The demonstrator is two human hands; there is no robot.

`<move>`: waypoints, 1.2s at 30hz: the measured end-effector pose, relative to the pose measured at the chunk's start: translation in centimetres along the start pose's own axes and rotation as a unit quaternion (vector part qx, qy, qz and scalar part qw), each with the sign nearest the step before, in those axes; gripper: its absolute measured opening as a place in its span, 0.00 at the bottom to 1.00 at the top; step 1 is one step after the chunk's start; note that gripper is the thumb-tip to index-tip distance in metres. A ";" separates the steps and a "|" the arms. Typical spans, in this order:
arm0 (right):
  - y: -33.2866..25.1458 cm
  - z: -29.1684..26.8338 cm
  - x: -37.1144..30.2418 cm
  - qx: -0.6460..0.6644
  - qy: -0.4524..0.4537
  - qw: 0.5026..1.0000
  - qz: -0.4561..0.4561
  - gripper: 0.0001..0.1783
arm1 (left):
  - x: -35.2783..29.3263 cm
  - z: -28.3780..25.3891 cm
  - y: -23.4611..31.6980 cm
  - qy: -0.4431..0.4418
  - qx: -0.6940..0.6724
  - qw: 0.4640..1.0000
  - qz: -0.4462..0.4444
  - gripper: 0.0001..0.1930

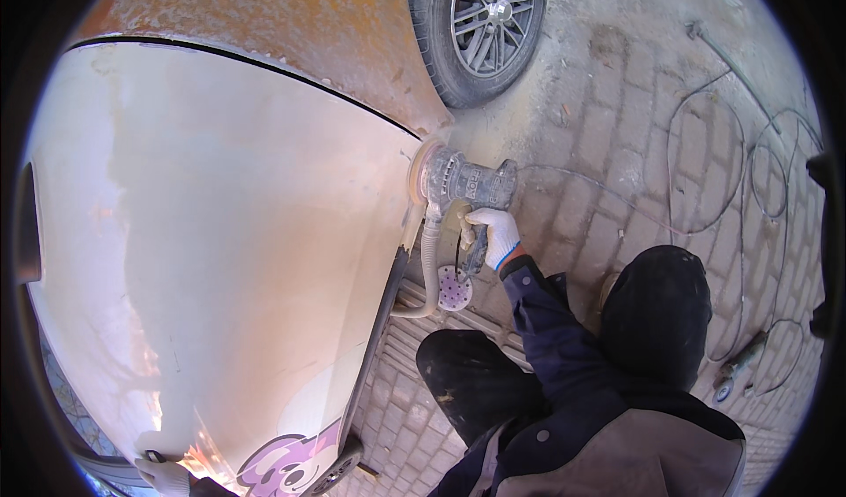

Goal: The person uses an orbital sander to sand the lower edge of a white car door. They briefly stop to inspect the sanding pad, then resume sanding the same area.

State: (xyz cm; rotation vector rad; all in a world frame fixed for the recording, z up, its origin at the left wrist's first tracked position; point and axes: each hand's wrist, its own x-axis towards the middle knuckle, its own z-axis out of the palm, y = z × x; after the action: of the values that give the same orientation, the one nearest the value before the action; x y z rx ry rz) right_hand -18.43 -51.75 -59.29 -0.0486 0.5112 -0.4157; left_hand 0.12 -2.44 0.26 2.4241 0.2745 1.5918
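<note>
My right hand point(496, 235), in a white knit glove, is closed on the grey, dusty electric sander point(467, 180). The sander's round pad rests against the lower edge of the pale car door point(247, 215), close to the seam with the brown-orange fender point(264, 8). A ribbed hose point(430, 268) hangs from the tool and bends under the car. At the far lower left, my gloved left hand point(165, 477) is up against the door beside a small dark door handle point(154, 456). Its fingers seem curled there, though only partly visible.
A perforated round disc point(455, 288) sits below the sander. The front wheel point(493, 21) stands beyond it. Cables point(670, 158) loop across brick paving on the right, with an angle grinder point(738, 369) there. A purple cartoon sticker point(295, 466) marks the bodywork near my left arm.
</note>
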 end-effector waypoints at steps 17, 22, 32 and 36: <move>0.0 0.1 0.5 0.018 0.014 0.999 -0.025 0.10 | 0.0 -0.1 -0.6 -0.002 -0.052 0.999 -0.008 0.33; -0.5 0.2 0.8 0.030 0.018 0.999 -0.030 0.10 | 0.3 -0.2 -0.8 0.005 -0.036 0.999 -0.001 0.33; -0.1 0.7 -0.6 -0.023 -0.008 1.000 -0.017 0.12 | 1.4 0.5 -1.5 0.005 0.007 1.000 0.013 0.33; 0.2 0.7 -0.1 0.005 0.007 1.000 -0.026 0.09 | 1.1 0.3 -1.8 -0.003 -0.006 1.000 0.006 0.34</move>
State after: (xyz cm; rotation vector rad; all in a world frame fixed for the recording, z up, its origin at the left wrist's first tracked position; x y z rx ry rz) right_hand -18.11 -51.60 -58.67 -0.0487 0.5232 -0.4695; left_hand 0.75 -0.40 0.62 2.4263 0.2493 1.5860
